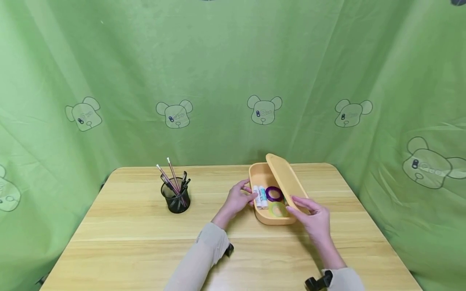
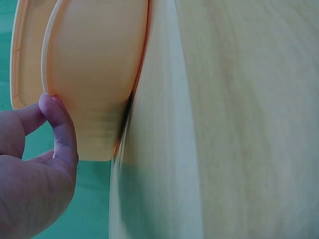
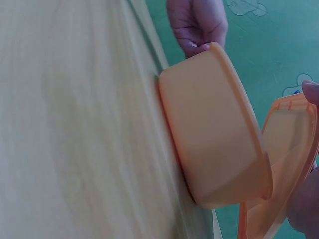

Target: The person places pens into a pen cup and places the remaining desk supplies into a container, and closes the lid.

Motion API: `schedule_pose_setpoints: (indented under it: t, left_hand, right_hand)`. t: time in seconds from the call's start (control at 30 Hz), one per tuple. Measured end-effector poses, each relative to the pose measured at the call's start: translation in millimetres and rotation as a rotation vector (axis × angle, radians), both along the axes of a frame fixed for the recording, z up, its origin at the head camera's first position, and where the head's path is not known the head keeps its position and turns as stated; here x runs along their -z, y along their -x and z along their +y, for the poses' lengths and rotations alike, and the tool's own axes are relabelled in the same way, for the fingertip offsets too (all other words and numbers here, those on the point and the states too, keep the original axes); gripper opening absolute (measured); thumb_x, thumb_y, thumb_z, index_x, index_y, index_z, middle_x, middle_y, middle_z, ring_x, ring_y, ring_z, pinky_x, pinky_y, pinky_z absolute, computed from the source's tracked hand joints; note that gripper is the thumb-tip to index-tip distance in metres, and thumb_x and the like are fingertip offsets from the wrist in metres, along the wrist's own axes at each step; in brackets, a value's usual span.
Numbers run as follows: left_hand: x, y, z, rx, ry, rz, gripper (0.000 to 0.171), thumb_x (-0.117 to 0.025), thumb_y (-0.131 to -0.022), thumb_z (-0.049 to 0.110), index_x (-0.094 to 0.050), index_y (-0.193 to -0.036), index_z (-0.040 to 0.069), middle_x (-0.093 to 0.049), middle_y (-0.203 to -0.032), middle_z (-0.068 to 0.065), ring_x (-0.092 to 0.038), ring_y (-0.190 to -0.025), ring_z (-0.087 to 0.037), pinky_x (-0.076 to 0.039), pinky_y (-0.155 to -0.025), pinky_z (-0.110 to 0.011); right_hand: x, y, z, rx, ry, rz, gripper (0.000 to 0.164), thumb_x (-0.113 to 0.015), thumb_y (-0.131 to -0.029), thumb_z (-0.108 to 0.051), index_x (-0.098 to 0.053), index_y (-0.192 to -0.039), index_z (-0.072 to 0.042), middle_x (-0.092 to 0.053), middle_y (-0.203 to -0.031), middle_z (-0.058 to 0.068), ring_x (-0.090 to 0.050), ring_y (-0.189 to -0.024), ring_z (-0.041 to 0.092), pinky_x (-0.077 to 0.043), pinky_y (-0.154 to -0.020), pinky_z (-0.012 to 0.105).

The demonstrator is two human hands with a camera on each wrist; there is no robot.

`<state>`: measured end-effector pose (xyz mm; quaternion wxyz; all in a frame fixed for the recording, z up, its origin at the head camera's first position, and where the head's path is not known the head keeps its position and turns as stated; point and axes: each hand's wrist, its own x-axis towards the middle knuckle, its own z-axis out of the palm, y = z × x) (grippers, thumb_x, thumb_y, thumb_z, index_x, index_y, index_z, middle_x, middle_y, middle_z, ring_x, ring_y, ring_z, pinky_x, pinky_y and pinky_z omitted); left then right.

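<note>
An orange plastic box (image 1: 271,221) stands on the right half of the table. Inside it lie two white glue sticks (image 1: 260,197), a purple tape roll (image 1: 274,194) and a yellow-green tape roll (image 1: 278,209). My left hand (image 1: 238,199) pinches the box's left rim, thumb over the edge; the left wrist view shows the fingertips on the wall (image 2: 94,69). With my right hand (image 1: 316,218) I hold the near end of the orange lid (image 1: 287,176), which is tilted up over the box's right side. Part of the box's inside is hidden behind the lid.
To the left on the wooden table (image 1: 145,242) stands a black mesh pen cup (image 1: 176,202) with pencils (image 1: 171,173) and several pens. A green curtain (image 1: 218,72) with bear drawings hangs behind the table and on both sides.
</note>
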<state>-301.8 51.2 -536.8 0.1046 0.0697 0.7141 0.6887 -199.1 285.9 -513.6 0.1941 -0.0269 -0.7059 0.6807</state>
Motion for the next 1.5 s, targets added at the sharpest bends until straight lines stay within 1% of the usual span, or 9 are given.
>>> schedule_pose_setpoints:
  t: [0.1, 0.2, 0.33, 0.57, 0.73, 0.9, 1.13, 1.37, 1.5]
  left_hand:
    - [0.3, -0.1, -1, 0.003, -0.002, -0.001, 0.075, -0.076, -0.09, 0.0, -0.042, -0.156, 0.004, -0.063, -0.114, -0.017, -0.066, -0.065, -0.015, -0.065, -0.072, -0.04]
    - [0.9, 0.0, -1, 0.007, 0.004, 0.001, 0.075, -0.076, -0.091, 0.001, -0.041, -0.157, 0.004, -0.063, -0.115, -0.018, -0.067, -0.067, -0.018, -0.065, -0.072, -0.04]
    - [1.0, -0.1, -2, 0.005, 0.007, 0.001, 0.075, -0.076, -0.091, 0.001, -0.041, -0.157, 0.004, -0.063, -0.117, -0.02, -0.067, -0.067, -0.018, -0.065, -0.072, -0.04]
    - [2.2, -0.3, -1, 0.002, 0.006, -0.002, 0.075, -0.077, -0.09, 0.001, -0.042, -0.157, 0.005, -0.063, -0.115, -0.017, -0.068, -0.068, -0.019, -0.064, -0.07, -0.038]
    - [1.4, -1.1, -1, -0.002, 0.008, 0.005, 0.074, -0.077, -0.09, 0.001, -0.043, -0.156, 0.006, -0.064, -0.112, -0.013, -0.069, -0.068, -0.02, -0.064, -0.069, -0.038]
    - [1.1, -1.5, -1, -0.005, 0.006, 0.007, 0.074, -0.077, -0.09, 0.001, -0.043, -0.156, 0.005, -0.063, -0.109, -0.01, -0.069, -0.067, -0.02, -0.063, -0.069, -0.037]
    - [1.5, -0.7, -1, -0.002, 0.007, 0.01, 0.074, -0.077, -0.09, 0.001, -0.043, -0.156, 0.004, -0.064, -0.11, -0.011, -0.066, -0.064, -0.014, -0.064, -0.07, -0.038]
    - [1.5, -0.9, -1, -0.002, 0.013, 0.011, 0.074, -0.077, -0.09, 0.001, -0.043, -0.156, 0.004, -0.064, -0.11, -0.011, -0.066, -0.063, -0.013, -0.063, -0.068, -0.036]
    - [-0.1, -2.8, 0, -0.007, 0.046, 0.032, 0.073, -0.077, -0.091, 0.003, -0.044, -0.155, 0.005, -0.064, -0.11, -0.01, -0.068, -0.065, -0.017, -0.061, -0.064, -0.032]
  right_hand:
    - [1.6, -1.0, -1, -0.014, -0.057, -0.014, 0.044, -0.089, -0.074, 0.007, -0.073, -0.116, 0.009, -0.079, -0.101, -0.014, -0.073, -0.097, 0.001, -0.059, -0.086, 0.018]
    - [2.6, -2.3, -2, -0.014, -0.173, -0.03, 0.045, -0.092, -0.075, -0.003, -0.076, -0.116, 0.002, -0.078, -0.104, -0.014, -0.071, -0.099, -0.001, -0.055, -0.09, 0.012]
    - [4.1, -2.9, -3, -0.012, -0.314, -0.042, 0.044, -0.095, -0.074, -0.015, -0.079, -0.114, -0.007, -0.078, -0.104, -0.009, -0.067, -0.098, -0.002, -0.049, -0.094, 0.007]
    - [9.2, -3.6, -6, -0.032, -0.468, 0.015, 0.045, -0.096, -0.07, -0.012, -0.081, -0.112, -0.012, -0.076, -0.106, 0.004, -0.064, -0.096, -0.004, -0.049, -0.092, 0.005]
    - [13.7, -4.4, -7, -0.05, -0.601, 0.043, 0.046, -0.096, -0.069, -0.012, -0.081, -0.113, -0.015, -0.075, -0.105, 0.001, -0.062, -0.097, -0.004, -0.045, -0.092, 0.002]
    - [15.5, -5.1, -10, -0.06, -0.718, 0.047, 0.048, -0.097, -0.068, -0.016, -0.081, -0.114, -0.02, -0.074, -0.104, -0.002, -0.063, -0.097, 0.004, -0.042, -0.092, 0.003]
    - [14.6, -5.5, -13, -0.062, -0.775, 0.074, 0.048, -0.098, -0.067, -0.016, -0.081, -0.112, -0.02, -0.074, -0.102, -0.003, -0.066, -0.095, 0.011, -0.044, -0.092, 0.006]
    - [7.9, -6.4, -13, -0.094, -0.796, 0.046, 0.05, -0.097, -0.07, -0.02, -0.08, -0.117, -0.019, -0.075, -0.106, -0.001, -0.067, -0.1, 0.017, -0.053, -0.097, 0.026]
    - [-1.8, -6.7, -9, -0.137, -0.76, 0.019, 0.05, -0.093, -0.075, -0.025, -0.077, -0.123, -0.02, -0.075, -0.114, -0.002, -0.067, -0.107, 0.017, -0.051, -0.099, 0.023]
